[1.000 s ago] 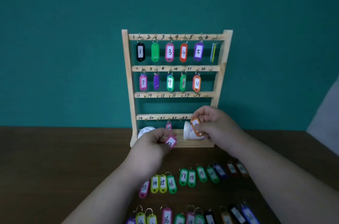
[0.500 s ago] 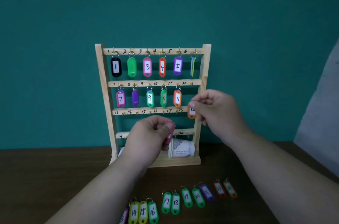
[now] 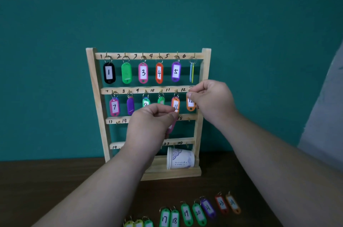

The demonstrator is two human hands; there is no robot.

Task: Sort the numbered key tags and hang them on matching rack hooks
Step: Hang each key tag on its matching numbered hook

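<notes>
Orange tag 12 (image 3: 190, 104), pinched by its ring in your right hand (image 3: 209, 100) at the rack's (image 3: 203, 96) hook 12, looks light and rigid, so grip the ring, while your left hand (image 3: 148, 124) pinches a pink tag (image 3: 170, 127).

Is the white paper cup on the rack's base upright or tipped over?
Tipped over. The white paper cup lies on its side on the wooden rack base, rim facing left, under hook 24.

On the wooden rack (image 3: 92, 96), the left hand (image 3: 148, 124) hid the numbers between 14 and 18 and most of a pink tag (image 3: 171, 127). Below the rack, the yellow-green tags (image 3: 138, 223) were cut by the bottom edge.
</notes>
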